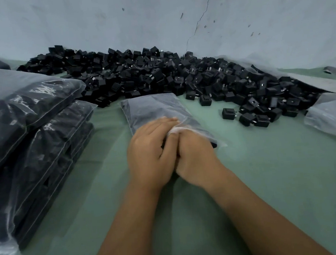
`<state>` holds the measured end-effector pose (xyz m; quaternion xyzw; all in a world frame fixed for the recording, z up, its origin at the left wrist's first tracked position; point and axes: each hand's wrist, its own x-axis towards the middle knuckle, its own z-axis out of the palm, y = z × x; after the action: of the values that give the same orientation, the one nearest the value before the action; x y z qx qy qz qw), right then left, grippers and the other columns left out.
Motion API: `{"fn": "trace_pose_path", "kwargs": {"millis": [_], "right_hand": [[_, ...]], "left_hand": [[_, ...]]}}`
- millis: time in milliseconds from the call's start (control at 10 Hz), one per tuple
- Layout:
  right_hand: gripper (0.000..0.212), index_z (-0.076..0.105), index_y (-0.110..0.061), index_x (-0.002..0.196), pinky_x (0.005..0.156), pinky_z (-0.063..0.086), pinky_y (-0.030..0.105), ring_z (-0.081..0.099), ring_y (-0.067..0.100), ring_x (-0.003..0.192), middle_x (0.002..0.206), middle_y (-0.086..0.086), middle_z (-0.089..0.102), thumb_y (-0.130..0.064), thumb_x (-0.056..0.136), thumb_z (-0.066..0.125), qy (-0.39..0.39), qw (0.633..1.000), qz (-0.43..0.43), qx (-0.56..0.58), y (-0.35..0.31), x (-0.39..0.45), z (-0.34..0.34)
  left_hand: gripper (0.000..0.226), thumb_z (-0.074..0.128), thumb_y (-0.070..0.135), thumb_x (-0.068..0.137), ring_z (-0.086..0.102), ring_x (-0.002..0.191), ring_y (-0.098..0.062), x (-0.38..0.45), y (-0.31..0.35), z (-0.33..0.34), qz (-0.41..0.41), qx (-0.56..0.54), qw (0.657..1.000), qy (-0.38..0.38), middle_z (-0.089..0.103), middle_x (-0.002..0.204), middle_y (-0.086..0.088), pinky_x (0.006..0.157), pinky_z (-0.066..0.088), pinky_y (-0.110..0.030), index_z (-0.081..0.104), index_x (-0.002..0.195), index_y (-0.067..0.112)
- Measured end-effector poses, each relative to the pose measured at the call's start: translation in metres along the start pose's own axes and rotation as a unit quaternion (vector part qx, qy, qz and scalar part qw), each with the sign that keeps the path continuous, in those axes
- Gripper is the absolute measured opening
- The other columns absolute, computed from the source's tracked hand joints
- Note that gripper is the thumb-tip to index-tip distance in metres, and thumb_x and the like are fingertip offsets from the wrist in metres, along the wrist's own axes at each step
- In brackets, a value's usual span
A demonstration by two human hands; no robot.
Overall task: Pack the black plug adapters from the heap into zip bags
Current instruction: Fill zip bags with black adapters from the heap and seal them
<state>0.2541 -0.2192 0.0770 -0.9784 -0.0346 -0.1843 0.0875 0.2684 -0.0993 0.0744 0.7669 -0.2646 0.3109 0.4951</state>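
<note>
Head view: at frame centre a filled zip bag [153, 110] is laid on the green surface [268, 169], and its near end is pinched by both hands, the left hand [152, 153] and the right hand [196, 157] being pressed side by side. Behind it, across the middle, the heap of black plug adapters [158, 75] is spread. Packed bags [27, 127] are stacked at left.

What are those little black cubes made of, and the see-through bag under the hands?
The black plug adapters look like hard moulded plastic with a matte finish: sharp box edges, dull surfaces. Small silvery prongs on some are probably metal. The zip bag looks like thin, soft clear plastic film, slightly cloudy: it wrinkles, shines in patches and shows dark contents through it.
</note>
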Motion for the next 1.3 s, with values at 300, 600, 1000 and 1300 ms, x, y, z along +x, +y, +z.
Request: {"fn": "trace_pose_path", "kwargs": {"millis": [300,600,1000,1300], "right_hand": [[0.017,0.051,-0.014,0.069,0.062,0.036,0.030,0.046,0.017,0.070,0.072,-0.003,0.050,-0.015,0.086,0.047,0.383,0.905,0.027,0.185,0.044,0.015,-0.037],[0.051,0.033,-0.036,0.142,0.113,0.015,0.046,0.027,0.029,0.136,0.153,0.010,0.022,-0.044,0.092,0.027,0.131,0.785,0.587,0.151,0.173,0.042,-0.028],[0.042,0.057,-0.038,0.124,0.070,0.039,0.015,0.055,0.006,0.102,0.105,-0.023,0.058,-0.022,0.086,0.050,0.221,0.822,0.367,0.375,0.138,0.013,-0.011],[0.031,0.055,-0.042,0.104,0.089,0.028,0.027,0.037,0.011,0.105,0.101,-0.023,0.049,-0.039,0.078,0.072,0.109,0.968,0.202,0.101,0.104,-0.018,-0.006]], "left_hand": [[0.037,0.046,0.036,0.091,0.064,0.104,-0.010,-0.001,-0.003,0.001,-0.050,-0.025,0.998,-0.018,0.073,0.104,0.008,0.091,0.051,-0.038,0.076,0.103,0.019],[0.035,0.042,0.038,0.091,0.059,0.099,0.006,-0.003,-0.006,0.006,-0.056,0.030,0.997,-0.034,0.064,0.094,0.026,0.114,0.028,-0.050,0.076,0.092,0.028],[0.044,0.037,0.044,0.089,0.050,0.093,0.023,-0.001,0.003,0.005,-0.097,0.025,0.993,-0.059,0.068,0.088,0.022,0.113,0.031,-0.043,0.077,0.092,0.026],[0.033,0.044,0.029,0.090,0.060,0.075,-0.013,0.001,0.004,0.000,-0.112,0.009,0.990,-0.079,0.069,0.073,0.010,0.079,0.048,-0.040,0.077,0.087,0.024]]}}
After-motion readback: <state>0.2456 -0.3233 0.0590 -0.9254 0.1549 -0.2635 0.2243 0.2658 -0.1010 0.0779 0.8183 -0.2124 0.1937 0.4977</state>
